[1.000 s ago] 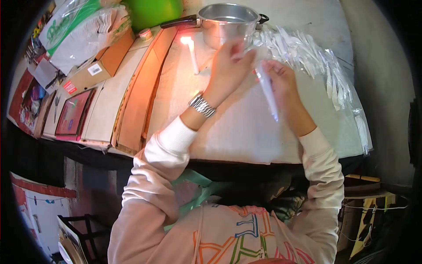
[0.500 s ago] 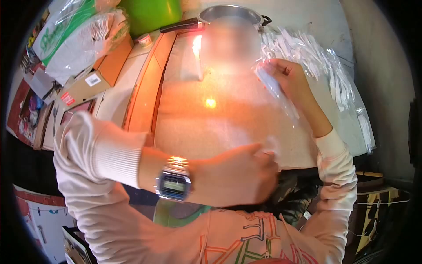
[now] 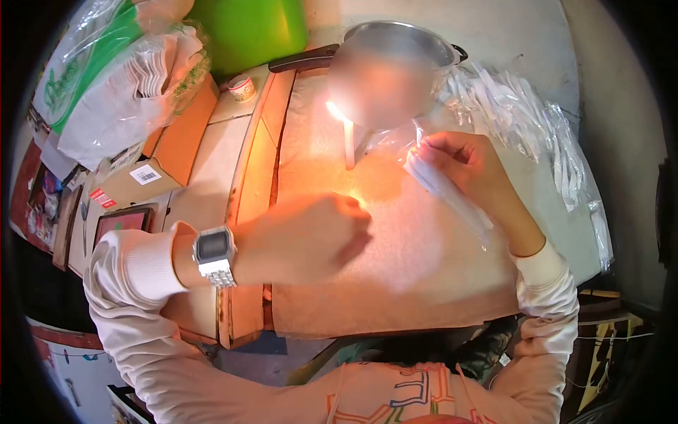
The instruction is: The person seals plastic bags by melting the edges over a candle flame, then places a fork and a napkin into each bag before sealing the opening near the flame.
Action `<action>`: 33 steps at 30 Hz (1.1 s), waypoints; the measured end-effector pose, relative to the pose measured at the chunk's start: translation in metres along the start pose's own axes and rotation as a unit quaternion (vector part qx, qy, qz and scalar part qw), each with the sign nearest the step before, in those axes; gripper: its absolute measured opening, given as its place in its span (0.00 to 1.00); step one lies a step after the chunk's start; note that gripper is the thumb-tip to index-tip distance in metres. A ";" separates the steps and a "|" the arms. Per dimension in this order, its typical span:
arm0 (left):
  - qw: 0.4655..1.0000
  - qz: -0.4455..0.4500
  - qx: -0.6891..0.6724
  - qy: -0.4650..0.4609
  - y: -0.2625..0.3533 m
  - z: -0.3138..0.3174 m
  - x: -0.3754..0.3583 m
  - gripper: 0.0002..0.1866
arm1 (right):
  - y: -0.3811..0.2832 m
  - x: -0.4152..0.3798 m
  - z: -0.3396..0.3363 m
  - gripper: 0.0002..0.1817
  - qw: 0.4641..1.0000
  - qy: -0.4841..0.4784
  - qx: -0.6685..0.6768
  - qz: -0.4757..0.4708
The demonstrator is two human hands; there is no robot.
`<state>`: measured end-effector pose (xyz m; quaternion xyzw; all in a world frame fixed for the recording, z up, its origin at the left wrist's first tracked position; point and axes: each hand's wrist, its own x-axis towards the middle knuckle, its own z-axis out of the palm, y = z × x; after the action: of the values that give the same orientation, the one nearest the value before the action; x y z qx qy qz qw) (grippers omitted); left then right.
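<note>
Clear plastic wraps the white packet (image 3: 446, 189) that the right hand (image 3: 472, 169) pinches just right of the lit candle (image 3: 347, 140), its end near the flame, apparently for sealing. The left hand (image 3: 304, 237), fingers curled on nothing visible, hovers below the candle.

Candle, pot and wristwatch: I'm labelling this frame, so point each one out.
candle (image 3: 349, 145), head view, middle of the white stick.
pot (image 3: 424, 37), head view, metal rim.
wristwatch (image 3: 214, 248), head view, its face.

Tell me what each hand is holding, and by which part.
The right hand pinches a narrow filled plastic packet at its upper end, near the candle. The left hand is closed; whether it holds anything cannot be told.
</note>
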<state>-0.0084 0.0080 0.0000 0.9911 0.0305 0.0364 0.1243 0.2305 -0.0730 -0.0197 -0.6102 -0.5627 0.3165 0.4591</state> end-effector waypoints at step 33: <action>0.712 -0.302 -0.622 0.121 -0.054 -0.001 0.003 0.18 | 0.026 0.038 0.049 0.13 0.993 -0.027 0.104 -0.052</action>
<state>-0.0081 0.0603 -0.0123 0.6150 0.3129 0.1270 0.7126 0.2028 -0.0241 -0.0570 -0.5206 -0.5699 0.3657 0.5201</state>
